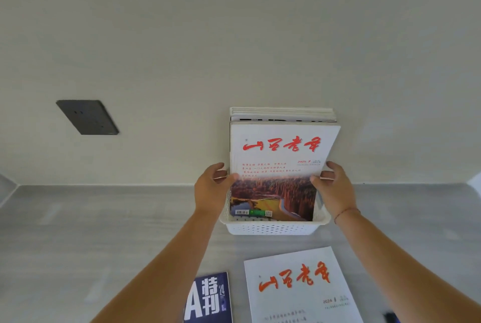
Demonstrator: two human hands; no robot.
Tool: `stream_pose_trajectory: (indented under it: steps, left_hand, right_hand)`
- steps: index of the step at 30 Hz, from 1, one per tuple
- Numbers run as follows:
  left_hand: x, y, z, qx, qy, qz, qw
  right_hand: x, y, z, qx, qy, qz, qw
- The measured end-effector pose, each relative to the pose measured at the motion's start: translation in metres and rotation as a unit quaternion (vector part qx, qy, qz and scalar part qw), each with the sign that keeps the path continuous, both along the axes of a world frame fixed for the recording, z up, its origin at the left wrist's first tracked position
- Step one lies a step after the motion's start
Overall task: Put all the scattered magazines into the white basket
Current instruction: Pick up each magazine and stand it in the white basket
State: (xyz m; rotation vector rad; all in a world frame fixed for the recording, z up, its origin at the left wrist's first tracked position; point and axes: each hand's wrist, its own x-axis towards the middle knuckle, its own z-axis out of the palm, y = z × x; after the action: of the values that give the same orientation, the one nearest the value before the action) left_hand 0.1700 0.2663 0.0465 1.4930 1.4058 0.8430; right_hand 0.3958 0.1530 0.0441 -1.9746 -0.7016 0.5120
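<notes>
Grey, faintly streaked countertop (pixel 78 244) runs up to a plain off-white wall, where a dark socket plate (pixel 88 117) sits off to the left. Against that wall stands the white basket (pixel 270 227), perforated and low-walled, with several magazines standing upright in it. The front magazine (pixel 279 166) has a white cover with red brush lettering above a photo of a reddish forest and a winding river; its lower edge sits inside the basket, and it leans slightly back against the stack of magazines behind (pixel 282 113), whose top edges show above it.

Both hands grip this front magazine at its side edges. The left hand (pixel 212 189) has its thumb pressed on the cover's left margin with the other fingers curled behind; the right hand (pixel 334 188) mirrors it on the right margin, thumb in front and fingers wrapped round the back, though how tightly they close is probably not readable from here. A thin red cord circles the right wrist.

Nearer the camera, two magazines lie flat on the counter, just apart from each other: a dark blue magazine (pixel 208 299) with big white characters, and to its right a white magazine (pixel 299 288) with the same red lettering.
</notes>
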Motion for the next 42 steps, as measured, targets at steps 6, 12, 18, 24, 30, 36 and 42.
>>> stream_pose_trajectory:
  steps: [6, 12, 18, 24, 30, 36, 42]
  left_hand:
    - [0.003, -0.003, -0.003, 0.012, -0.026, -0.024, 0.999]
    - [0.003, -0.005, 0.0, 0.012, 0.001, -0.028, 1.0]
    - [-0.03, -0.038, -0.014, -0.011, 0.012, 0.007, 1.0]
    - [-0.109, -0.104, -0.054, -0.071, 0.068, 0.084, 0.992]
    - [-0.18, -0.156, -0.07, -0.089, 0.116, 0.148, 0.978]
    - [-0.232, -0.204, -0.079, -0.132, 0.133, 0.207, 0.96]
    - [-0.246, -0.23, -0.082, -0.195, 0.072, 0.237, 0.949]
  right_hand:
    - [-0.007, 0.014, 0.002, -0.067, -0.108, 0.03, 0.991]
    - [-0.007, 0.007, 0.002, -0.08, -0.113, 0.058, 0.989]
    - [-0.04, -0.044, -0.003, -0.019, -0.139, 0.003, 0.99]
    - [-0.129, -0.112, -0.035, -0.037, -0.095, 0.121, 0.987]
    - [-0.206, -0.139, -0.057, -0.105, -0.026, 0.271, 0.956]
    - [-0.239, -0.146, -0.065, -0.156, 0.038, 0.304, 0.939]
    - [-0.251, -0.154, -0.076, -0.16, 0.106, 0.319, 0.928]
